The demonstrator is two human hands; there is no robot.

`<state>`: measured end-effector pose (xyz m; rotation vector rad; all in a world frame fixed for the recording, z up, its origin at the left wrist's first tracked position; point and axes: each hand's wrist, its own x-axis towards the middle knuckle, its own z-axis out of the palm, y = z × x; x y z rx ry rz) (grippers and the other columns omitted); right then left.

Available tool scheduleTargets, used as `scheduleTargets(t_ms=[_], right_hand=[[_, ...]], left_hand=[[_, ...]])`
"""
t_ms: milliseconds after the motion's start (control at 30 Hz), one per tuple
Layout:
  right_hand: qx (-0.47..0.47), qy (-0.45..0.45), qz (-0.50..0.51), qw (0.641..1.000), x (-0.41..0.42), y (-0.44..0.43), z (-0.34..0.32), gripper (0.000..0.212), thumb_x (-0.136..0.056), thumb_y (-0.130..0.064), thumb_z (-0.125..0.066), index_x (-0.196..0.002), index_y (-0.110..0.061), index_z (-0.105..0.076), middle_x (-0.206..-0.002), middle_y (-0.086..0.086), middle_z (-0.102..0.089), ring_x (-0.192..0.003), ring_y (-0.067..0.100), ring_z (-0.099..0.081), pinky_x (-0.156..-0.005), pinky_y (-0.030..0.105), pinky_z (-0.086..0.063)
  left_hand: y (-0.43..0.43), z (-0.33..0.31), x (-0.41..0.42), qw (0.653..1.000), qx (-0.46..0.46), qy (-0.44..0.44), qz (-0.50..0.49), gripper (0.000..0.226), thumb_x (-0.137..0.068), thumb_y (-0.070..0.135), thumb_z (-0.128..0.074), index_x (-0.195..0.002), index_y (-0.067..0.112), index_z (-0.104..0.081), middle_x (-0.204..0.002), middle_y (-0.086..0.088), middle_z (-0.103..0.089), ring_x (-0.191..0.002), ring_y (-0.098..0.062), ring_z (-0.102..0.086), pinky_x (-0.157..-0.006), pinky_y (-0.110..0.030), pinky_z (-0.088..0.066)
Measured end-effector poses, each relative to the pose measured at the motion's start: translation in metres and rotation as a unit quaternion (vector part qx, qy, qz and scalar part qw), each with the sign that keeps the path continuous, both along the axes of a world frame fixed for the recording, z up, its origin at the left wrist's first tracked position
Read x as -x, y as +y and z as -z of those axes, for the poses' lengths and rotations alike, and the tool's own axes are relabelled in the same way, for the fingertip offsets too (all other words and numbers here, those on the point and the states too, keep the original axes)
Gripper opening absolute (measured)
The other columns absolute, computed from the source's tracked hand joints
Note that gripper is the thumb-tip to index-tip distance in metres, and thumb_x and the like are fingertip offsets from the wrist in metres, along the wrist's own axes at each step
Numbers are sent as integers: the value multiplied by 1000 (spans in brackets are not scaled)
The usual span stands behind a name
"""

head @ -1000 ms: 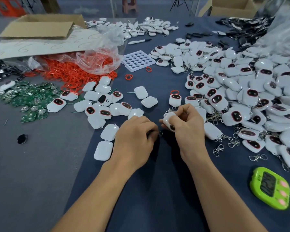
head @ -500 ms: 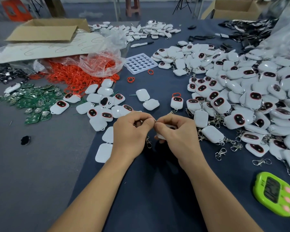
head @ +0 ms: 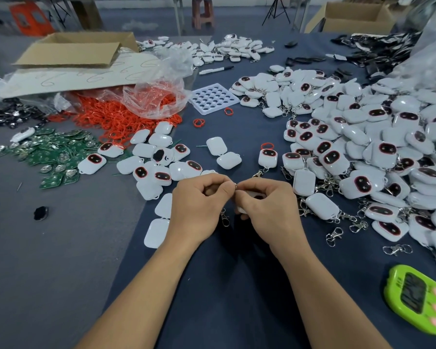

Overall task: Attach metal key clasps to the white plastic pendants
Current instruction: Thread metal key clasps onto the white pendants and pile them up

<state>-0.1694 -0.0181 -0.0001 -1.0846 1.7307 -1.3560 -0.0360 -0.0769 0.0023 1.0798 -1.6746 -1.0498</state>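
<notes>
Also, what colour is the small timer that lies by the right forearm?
The timer is bright green with pink buttons, seen best in the head view.

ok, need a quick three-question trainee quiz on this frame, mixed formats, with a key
1. True or false: the metal clasp dangles below the left hand.
2. Where is the green timer? A) in the left hand B) on the dark cloth, right of the right arm C) on the floor
3. Fill in: the right hand grips a white ___, mostly hidden by its fingers.
Key: 1 true; 2 B; 3 pendant
</notes>
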Motion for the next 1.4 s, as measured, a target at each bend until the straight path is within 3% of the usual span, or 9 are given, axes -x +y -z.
scheduleTargets(t_ms=[133,267,400,567,767,1000,1067,1200,1400], right_hand=[[4,-21,-10,1000,1,1,-1,6,-83,-27,-76,-81,-29,-81,-67,-1,-74,-62,16,-73,-57,26,-58],[4,1,-14,1000,2,2,0,16,-78,-21,-69,-85,-30,-80,-71,-3,-75,-62,14,-69,-63,35,-63],[19,-28,-15,999,3,2,0,16,-82,-19,-68,-82,-28,-81,-69,1,-74,-65,18,-71,-60,27,-58],[9,-6,-50,999,3,3,-2,24,-77,-24,-67,-92,-37,-82,-81,-7,-78,-75,13,-71,-76,40,-63],[4,-38,-18,999,2,4,-4,12,-83,-18,-71,-77,-25,-79,-60,-2,-67,-55,10,-60,-57,26,-53],[38,-72,58,995,3,3,-4,4,-79,-27,-76,-77,-29,-78,-58,-5,-66,-54,8,-59,-57,23,-49],[45,-70,64,994,4,3,-4,8,-82,-23,-76,-76,-29,-78,-59,-4,-67,-55,8,-59,-58,22,-49],[42,-54,44,997,3,5,-5,13,-87,-20,-78,-77,-28,-79,-54,-7,-62,-52,7,-52,-54,22,-45],[29,-49,1,998,6,6,-8,17,-91,-19,-78,-79,-30,-81,-63,-4,-71,-56,6,-57,-55,19,-48]], left_hand=[[0,0,-1,1000,-11,6,8,13,-81,32,-69,-71,36,-76,-55,17,-55,-54,-2,-46,-55,-13,-37],[1,0,0,1000,-1,-17,16,13,-80,32,-70,-71,39,-75,-53,17,-52,-52,-3,-45,-53,-12,-35],[2,0,0,1000,9,-21,18,13,-80,31,-69,-70,39,-74,-51,18,-51,-51,-2,-45,-52,-10,-34],[2,1,-2,1000,4,-18,21,12,-80,34,-68,-72,40,-75,-52,17,-50,-52,-3,-43,-52,-13,-35],[4,-1,-1,1000,17,-17,11,12,-80,34,-68,-72,41,-73,-52,18,-48,-51,-3,-42,-51,-11,-34],[9,-1,0,997,32,-61,-17,5,-78,44,-69,-78,42,-74,-58,16,-60,-54,-3,-50,-53,-15,-41],[11,-2,-1,997,38,-59,-28,14,-74,47,-73,-88,49,-74,-64,18,-63,-56,-3,-52,-55,-15,-43],[12,-1,-3,998,41,-38,-12,35,-79,30,-82,-98,58,-73,-64,18,-57,-56,-3,-47,-55,-10,-39],[11,-1,-4,998,38,-46,-21,40,-75,19,-88,-80,56,-74,-67,16,-61,-59,-1,-49,-55,-14,-43]])
